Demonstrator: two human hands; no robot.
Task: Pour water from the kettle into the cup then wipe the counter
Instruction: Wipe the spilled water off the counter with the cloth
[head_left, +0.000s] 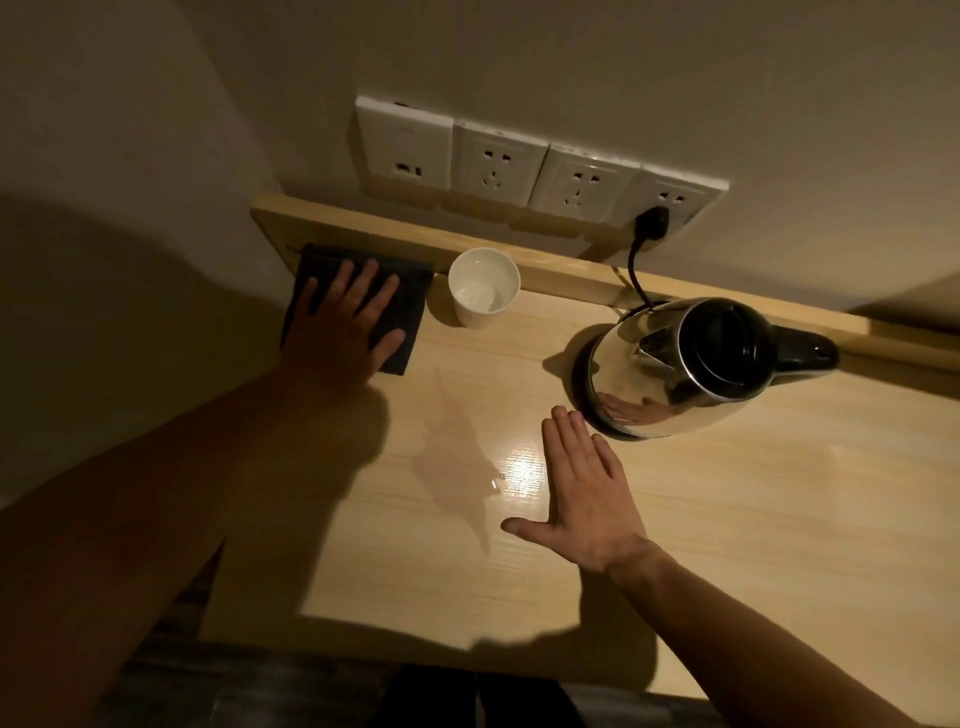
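A steel kettle (675, 374) with a black lid and handle stands on its base at the right of the light wooden counter (727, 519). A white cup (483, 291) with water in it stands by the back ledge. Left of the cup lies a dark folded cloth (410, 296); my left hand (343, 327) presses flat on it with fingers spread. My right hand (582, 493) rests flat and open on the counter in front of the kettle, holding nothing. A small wet patch (493, 483) glistens just left of that hand.
A row of white wall sockets (519, 161) sits above the back ledge (519, 260); the kettle's black plug and cord (644, 244) run from the rightmost one. A wall closes off the left side. The counter's front edge is near my body.
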